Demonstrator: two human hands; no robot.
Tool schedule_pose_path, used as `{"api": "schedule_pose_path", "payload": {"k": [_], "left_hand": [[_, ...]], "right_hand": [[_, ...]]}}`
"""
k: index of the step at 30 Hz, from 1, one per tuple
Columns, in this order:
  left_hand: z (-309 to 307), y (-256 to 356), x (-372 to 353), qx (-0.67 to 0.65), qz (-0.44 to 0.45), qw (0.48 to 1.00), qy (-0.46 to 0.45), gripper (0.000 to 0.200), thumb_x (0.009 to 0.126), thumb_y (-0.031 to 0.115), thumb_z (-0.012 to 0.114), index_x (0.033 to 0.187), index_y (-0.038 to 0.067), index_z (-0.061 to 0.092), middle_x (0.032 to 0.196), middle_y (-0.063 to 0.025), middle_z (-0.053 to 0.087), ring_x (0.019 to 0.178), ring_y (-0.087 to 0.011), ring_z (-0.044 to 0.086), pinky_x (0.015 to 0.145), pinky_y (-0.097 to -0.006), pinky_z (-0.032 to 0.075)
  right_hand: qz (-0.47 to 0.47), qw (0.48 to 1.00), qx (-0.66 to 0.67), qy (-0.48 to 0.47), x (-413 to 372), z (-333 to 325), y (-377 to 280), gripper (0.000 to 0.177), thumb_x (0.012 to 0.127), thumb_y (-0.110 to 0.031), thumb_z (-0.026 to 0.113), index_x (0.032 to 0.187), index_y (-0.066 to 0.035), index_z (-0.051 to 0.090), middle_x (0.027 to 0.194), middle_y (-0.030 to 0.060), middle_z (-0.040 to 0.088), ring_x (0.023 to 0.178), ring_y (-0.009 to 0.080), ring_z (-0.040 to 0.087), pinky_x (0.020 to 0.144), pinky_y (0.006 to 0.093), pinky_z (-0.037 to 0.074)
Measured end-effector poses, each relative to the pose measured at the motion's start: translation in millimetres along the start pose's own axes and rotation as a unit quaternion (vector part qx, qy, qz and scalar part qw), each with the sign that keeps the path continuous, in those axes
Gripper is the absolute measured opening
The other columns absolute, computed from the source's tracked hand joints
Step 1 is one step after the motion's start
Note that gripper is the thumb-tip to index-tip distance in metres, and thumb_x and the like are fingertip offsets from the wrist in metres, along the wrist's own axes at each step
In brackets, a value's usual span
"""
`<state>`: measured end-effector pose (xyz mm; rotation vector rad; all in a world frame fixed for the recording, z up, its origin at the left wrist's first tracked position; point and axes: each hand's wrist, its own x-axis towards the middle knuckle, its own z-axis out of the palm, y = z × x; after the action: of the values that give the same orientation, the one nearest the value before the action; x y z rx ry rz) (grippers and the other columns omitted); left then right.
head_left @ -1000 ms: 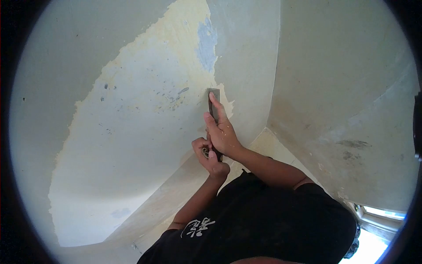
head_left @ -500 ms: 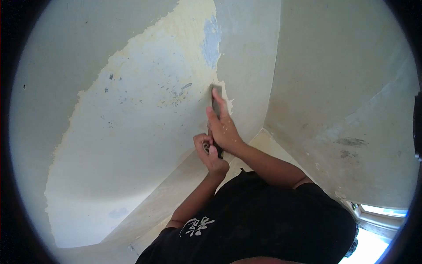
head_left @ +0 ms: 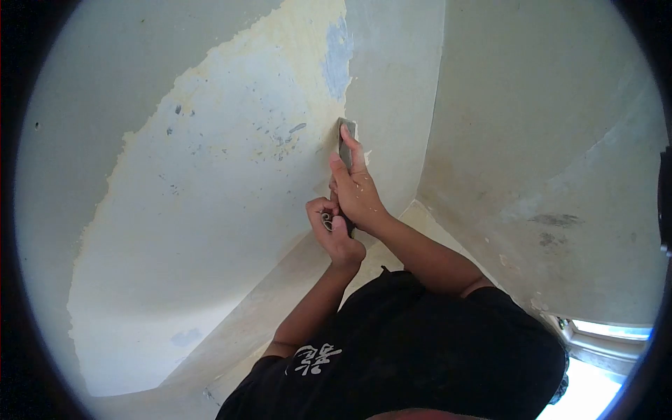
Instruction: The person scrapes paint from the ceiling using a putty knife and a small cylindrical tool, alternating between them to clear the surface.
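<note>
flat-bladed scraper (head_left: pixel 345 151) in both hands, blade up, tip at the wall (head_left: pixel 105 84), right by the ragged right edge of a pale patch (head_left: pixel 196 245). looks like blade touches wall, exact contact edge hard to see. left hand (head_left: pixel 337 231) lower, fingers clenched round the dark handle, thumb on the near side. right hand (head_left: pixel 358 192) above it, grasping the scraper higher up, one finger stretched flat along the blade, thumb at the blade's left side. hands just beside each other, practically touching. pale flecks on back of right hand. curled gold-toned shape at left fingers, can't tell if ring or handle decoration.

patch is whitish with yellowish borders, blue-grey area (head_left: pixel 337 59) near its top right, small dark marks (head_left: pixel 280 140) around the middle. grey coat around it on both sides. adjoining wall (head_left: pixel 546 126) on the right, past the corner line, with dark smudges (head_left: pixel 556 220) low down. person in black t-shirt (head_left: pixel 434 350), white print (head_left: pixel 318 359) near left sleeve. bright window (head_left: pixel 591 388) at bottom right.
</note>
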<state>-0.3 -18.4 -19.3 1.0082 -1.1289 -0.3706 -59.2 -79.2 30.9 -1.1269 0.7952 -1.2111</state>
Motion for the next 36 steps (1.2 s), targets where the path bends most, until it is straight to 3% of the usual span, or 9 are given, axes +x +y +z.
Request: {"api": "schedule_pose_path", "payload": {"k": [1,5,8,11,17,21,26,29,36], "left_hand": [[-2,-1,-7,0.002,-0.014,1.0,-0.004,0.03,0.091,0.03,0.041,0.1,0.002,0.04,0.093,-0.0064,0.038,0.084,-0.0137,0.038,0.075,-0.0272,0.035],[9,11,-13,-0.036,-0.012,0.999,0.004,0.029,0.09,0.029,0.041,0.1,0.001,0.04,0.093,-0.0064,0.038,0.084,-0.0138,0.038,0.074,-0.027,0.035],[6,3,-14,-0.024,0.032,0.999,-0.004,0.03,0.09,0.03,0.042,0.101,0.002,0.04,0.094,-0.006,0.038,0.084,-0.0138,0.039,0.076,-0.0276,0.035],[0,2,-18,-0.007,-0.009,1.0,-0.001,0.033,0.09,0.033,0.043,0.102,0.002,0.041,0.095,-0.0058,0.038,0.085,-0.0138,0.039,0.078,-0.0286,0.035],[3,-6,-11,-0.009,-0.005,1.0,0.022,0.036,0.092,0.035,0.042,0.106,0.002,0.042,0.097,-0.0053,0.039,0.085,-0.0134,0.039,0.079,-0.0283,0.034],[0,-19,-13,0.002,0.008,1.0,0.02,0.037,0.092,0.036,0.041,0.107,0.002,0.042,0.097,-0.0056,0.04,0.086,-0.014,0.04,0.079,-0.0288,0.035],[1,-23,-12,-0.005,0.041,0.999,0.006,0.042,0.092,0.04,0.039,0.109,0.002,0.041,0.098,-0.0068,0.041,0.089,-0.0151,0.042,0.08,-0.0304,0.036],[3,-26,-18,0.029,-0.004,0.999,0.018,0.045,0.091,0.042,0.039,0.11,0.002,0.04,0.1,-0.0084,0.042,0.09,-0.0161,0.043,0.08,-0.0306,0.036],[3,-34,-18,-0.005,0.007,1.0,0.01,0.046,0.09,0.043,0.041,0.108,0.001,0.039,0.102,-0.01,0.041,0.09,-0.0174,0.042,0.079,-0.0317,0.035]], "right_hand": [[0.014,1.0,-0.006,-0.003,1,-3,-5,0.057,0.101,-0.032,0.044,0.15,-0.017,0.02,0.072,0.0022,0.049,0.059,0.0097,0.044,0.056,0.0281,0.04],[0.012,0.998,0.001,-0.062,-6,-3,2,0.055,0.102,-0.027,0.043,0.151,-0.025,0.017,0.062,-0.0043,0.034,0.052,0.0055,0.032,0.048,0.0235,0.035],[0.019,0.999,-0.019,-0.036,-10,-7,-5,0.053,0.101,-0.03,0.045,0.149,-0.018,0.026,0.063,-0.0003,0.044,0.054,0.01,0.041,0.054,0.0281,0.039],[0.001,0.999,-0.028,-0.016,-13,-4,-2,0.052,0.1,-0.029,0.046,0.149,-0.018,0.029,0.063,-0.0004,0.044,0.054,0.0095,0.04,0.053,0.0278,0.039],[-0.051,0.998,-0.033,-0.006,-5,-3,2,0.053,0.1,-0.029,0.047,0.148,-0.018,0.029,0.067,0.0032,0.05,0.054,0.0091,0.043,0.054,0.0278,0.039],[-0.024,1.0,-0.006,0.005,-6,-2,3,0.055,0.1,-0.033,0.048,0.148,-0.017,0.028,0.069,0.0051,0.054,0.055,0.0098,0.045,0.056,0.0285,0.041],[-0.067,0.997,-0.025,0.013,2,-3,11,0.055,0.099,-0.034,0.048,0.147,-0.015,0.028,0.068,0.0071,0.054,0.054,0.0131,0.048,0.057,0.0306,0.043],[-0.094,0.992,-0.088,0.014,0,-9,9,0.054,0.1,-0.034,0.047,0.146,-0.013,0.029,0.066,0.0079,0.054,0.054,0.0151,0.049,0.056,0.0312,0.043],[-0.105,0.991,-0.081,0.005,0,-10,9,0.053,0.099,-0.031,0.048,0.145,-0.012,0.03,0.065,0.0094,0.055,0.054,0.0179,0.052,0.056,0.0336,0.044]]}}
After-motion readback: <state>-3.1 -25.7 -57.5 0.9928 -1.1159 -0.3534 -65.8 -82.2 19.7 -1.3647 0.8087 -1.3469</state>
